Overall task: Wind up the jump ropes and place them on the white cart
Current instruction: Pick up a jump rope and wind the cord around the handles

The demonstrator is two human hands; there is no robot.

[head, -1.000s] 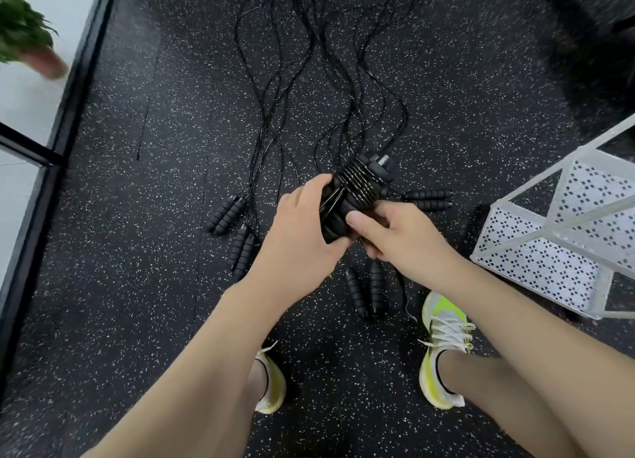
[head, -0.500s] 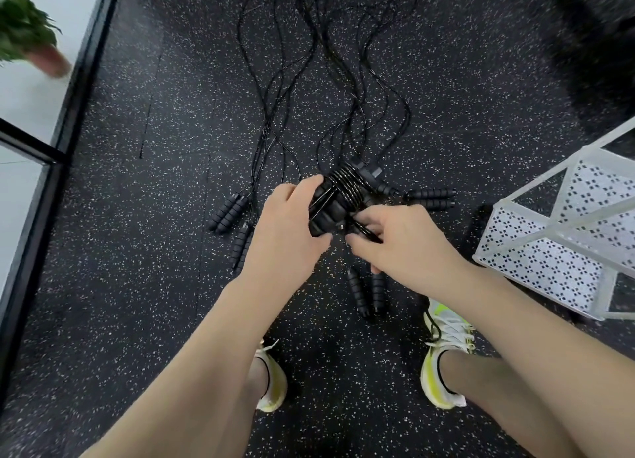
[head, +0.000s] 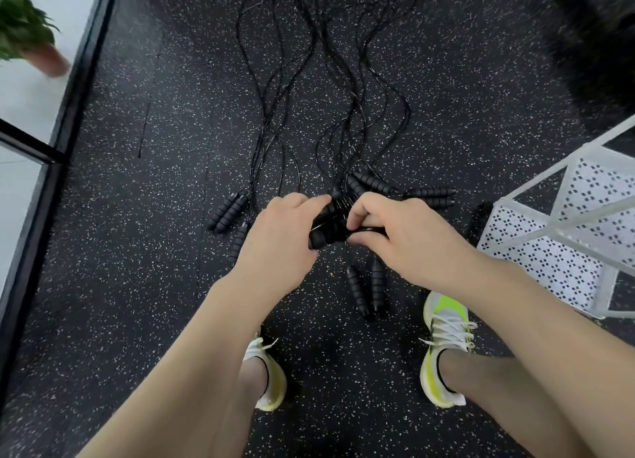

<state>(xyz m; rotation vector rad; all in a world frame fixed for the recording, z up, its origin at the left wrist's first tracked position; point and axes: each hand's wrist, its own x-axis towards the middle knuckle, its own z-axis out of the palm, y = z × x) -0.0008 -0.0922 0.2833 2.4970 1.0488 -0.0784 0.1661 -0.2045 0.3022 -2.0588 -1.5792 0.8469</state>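
Between my hands is a black jump rope bundle (head: 331, 222), its thin cord wound around the two foam handles. My left hand (head: 280, 237) grips the bundle's lower end. My right hand (head: 395, 237) pinches the cord's end against the bundle with thumb and fingers. Several more black jump ropes lie unwound on the floor, with handle pairs at the left (head: 227, 212), below my hands (head: 366, 287) and to the right (head: 431, 196). Their cords (head: 343, 79) trail away up the floor. The white perforated cart (head: 563, 248) stands at the right.
Black speckled rubber floor (head: 137, 285) all round. My two feet in white-and-yellow shoes (head: 445, 347) stand below the hands. A black frame (head: 68, 114) edges the floor at the left, with a potted plant (head: 27, 35) beyond it.
My right hand has moved up over the bundle and now pinches the cord there. The bundle has tilted and is more covered by my hands. The view has shifted slightly.
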